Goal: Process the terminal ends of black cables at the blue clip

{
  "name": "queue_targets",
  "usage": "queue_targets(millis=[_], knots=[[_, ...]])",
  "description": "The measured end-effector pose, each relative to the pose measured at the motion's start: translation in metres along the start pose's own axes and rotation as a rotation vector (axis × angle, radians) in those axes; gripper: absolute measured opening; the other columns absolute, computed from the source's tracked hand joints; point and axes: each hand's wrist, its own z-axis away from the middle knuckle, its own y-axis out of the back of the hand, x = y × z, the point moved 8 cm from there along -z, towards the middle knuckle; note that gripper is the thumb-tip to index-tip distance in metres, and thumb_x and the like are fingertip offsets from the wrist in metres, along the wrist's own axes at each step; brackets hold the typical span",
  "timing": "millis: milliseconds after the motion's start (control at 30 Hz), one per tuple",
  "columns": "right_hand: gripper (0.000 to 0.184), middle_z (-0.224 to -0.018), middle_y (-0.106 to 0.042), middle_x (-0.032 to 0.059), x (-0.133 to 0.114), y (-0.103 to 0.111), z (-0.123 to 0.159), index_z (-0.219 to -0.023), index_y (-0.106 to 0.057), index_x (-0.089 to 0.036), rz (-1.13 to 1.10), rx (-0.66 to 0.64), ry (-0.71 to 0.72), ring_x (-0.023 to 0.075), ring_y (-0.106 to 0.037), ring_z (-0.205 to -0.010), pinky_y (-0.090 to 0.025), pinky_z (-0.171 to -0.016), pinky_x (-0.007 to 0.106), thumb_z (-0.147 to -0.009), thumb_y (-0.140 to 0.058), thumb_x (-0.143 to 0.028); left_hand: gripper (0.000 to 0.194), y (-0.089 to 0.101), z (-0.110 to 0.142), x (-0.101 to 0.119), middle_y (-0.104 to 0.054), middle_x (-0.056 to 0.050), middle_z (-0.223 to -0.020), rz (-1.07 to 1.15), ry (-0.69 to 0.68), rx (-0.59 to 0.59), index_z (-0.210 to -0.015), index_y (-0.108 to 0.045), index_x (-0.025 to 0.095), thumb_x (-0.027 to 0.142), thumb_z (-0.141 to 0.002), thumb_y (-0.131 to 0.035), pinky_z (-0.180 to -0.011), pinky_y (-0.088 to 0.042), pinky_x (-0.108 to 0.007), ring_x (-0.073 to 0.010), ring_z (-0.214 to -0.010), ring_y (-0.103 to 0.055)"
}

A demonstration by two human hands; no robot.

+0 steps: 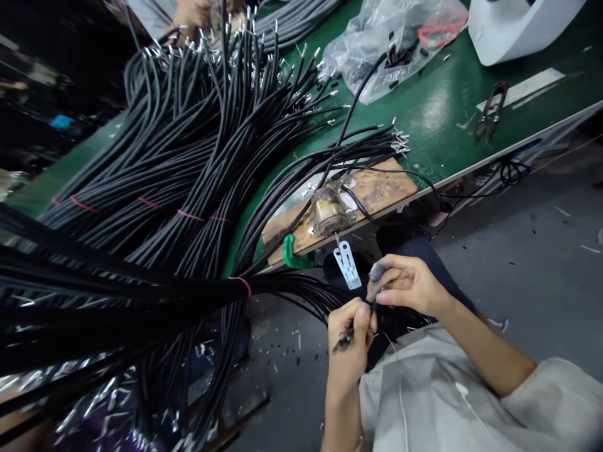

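My left hand is closed in a pinch on a thin black cable, most of it hidden by the fingers. My right hand also pinches it, with thumb and fingertips meeting just above the left thumb. Dark grimy coverings or stains show on some fingers of both hands. Just beyond the hands, a light blue clothes peg hangs from a metal shaft on a tape-wrapped, yellowish lump. A bundle of black cables reaches from the left toward my lap, beside my left hand.
Large tied bundles of black cables with bare silvery ends cover the green table. A wooden board lies at its edge by a green clamp. Further off are a plastic bag, thread snips and another person's hand.
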Motion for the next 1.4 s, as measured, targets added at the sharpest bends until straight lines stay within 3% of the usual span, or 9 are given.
queue_targets(millis=[133,267,333,467,667,900,1100,1233,1400], knots=[[0.034,-0.062,-0.073,0.0024,0.003,0.002,0.004,-0.077,-0.063,-0.017,0.074,0.254,0.038,0.0197,-0.072,-0.058,-0.060,-0.056,0.027,-0.057,-0.088,-0.028,0.041,0.003,0.001,0.004,-0.039,0.006,-0.051,0.067,-0.072,0.068,-0.061,-0.054,0.015,0.042,-0.092,-0.053,-0.034,-0.020,-0.017,-0.0029,-0.034,-0.032],[0.019,-0.068,-0.074,0.0020,-0.012,-0.003,0.027,-0.081,-0.064,-0.019,0.315,0.540,0.276,0.0182,-0.073,-0.060,-0.060,-0.058,0.024,-0.070,-0.079,-0.016,0.029,0.007,0.009,0.006,-0.046,0.005,-0.059,0.086,-0.160,0.276,-0.069,-0.060,0.015,0.036,-0.089,-0.060,-0.034,-0.029,-0.015,-0.0031,-0.035,-0.043],[0.018,-0.071,-0.073,0.0016,-0.017,-0.010,0.038,-0.086,-0.064,-0.021,0.408,0.582,0.423,0.0167,-0.071,-0.061,-0.060,-0.058,0.024,-0.074,-0.073,-0.010,0.028,0.005,0.012,0.007,-0.046,0.005,-0.059,0.088,-0.189,0.329,-0.069,-0.059,0.015,0.034,-0.089,-0.061,-0.036,-0.032,-0.015,-0.0039,-0.036,-0.046],[0.026,-0.077,-0.069,0.0029,-0.017,-0.025,0.045,-0.093,-0.063,-0.021,0.543,0.441,0.615,0.0168,-0.067,-0.067,-0.058,-0.061,0.028,-0.074,-0.068,-0.004,0.028,0.010,0.014,0.006,-0.044,0.006,-0.055,0.163,-0.199,0.377,-0.068,-0.058,0.015,0.031,-0.091,-0.058,-0.037,-0.031,-0.015,-0.0033,-0.035,-0.042],[0.012,-0.084,-0.071,0.0050,-0.003,-0.003,0.023,-0.097,-0.064,-0.018,0.347,0.374,0.295,0.0150,-0.070,-0.075,-0.058,-0.070,0.025,-0.085,-0.062,-0.018,0.031,0.018,0.011,0.004,-0.043,0.005,-0.057,0.197,-0.158,0.301,-0.067,-0.060,0.014,0.031,-0.093,-0.055,-0.035,-0.020,-0.015,-0.0014,-0.036,-0.035],[0.023,-0.077,-0.075,0.0033,-0.018,-0.011,0.009,-0.100,-0.067,-0.016,0.324,0.257,0.192,0.0157,-0.071,-0.072,-0.057,-0.071,0.024,-0.077,-0.071,-0.018,0.025,0.015,0.012,-0.005,-0.045,0.005,-0.061,0.157,-0.139,0.243,-0.071,-0.063,0.015,0.029,-0.091,-0.059,-0.035,-0.024,-0.014,-0.0018,-0.039,-0.039],[0.018,-0.081,-0.068,0.0019,-0.016,-0.013,0.017,-0.092,-0.068,-0.016,0.417,0.222,0.238,0.0132,-0.067,-0.072,-0.054,-0.070,0.022,-0.076,-0.066,-0.009,0.027,0.015,0.011,-0.004,-0.043,0.005,-0.060,0.191,-0.149,0.254,-0.071,-0.063,0.015,0.029,-0.092,-0.057,-0.035,-0.022,-0.015,-0.0019,-0.039,-0.036],[0.014,-0.085,-0.064,0.0047,-0.018,-0.018,0.016,-0.098,-0.066,-0.015,0.490,0.132,0.243,0.0143,-0.061,-0.077,-0.051,-0.069,0.025,-0.085,-0.062,-0.018,0.028,0.013,0.010,-0.005,-0.043,0.004,-0.060,0.188,-0.144,0.239,-0.070,-0.062,0.014,0.030,-0.092,-0.057,-0.036,-0.020,-0.017,-0.0027,-0.040,-0.034],[0.029,-0.064,-0.056,0.0041,-0.034,-0.039,0.018,-0.068,-0.065,-0.014,0.703,-0.043,0.509,0.0149,-0.047,-0.066,-0.040,-0.064,0.030,-0.093,-0.056,-0.025,0.037,0.017,0.006,0.005,-0.039,0.005,-0.052,0.090,-0.142,0.113,-0.061,-0.057,0.014,0.029,-0.094,-0.054,-0.042,-0.023,-0.019,-0.0047,-0.043,-0.034]])
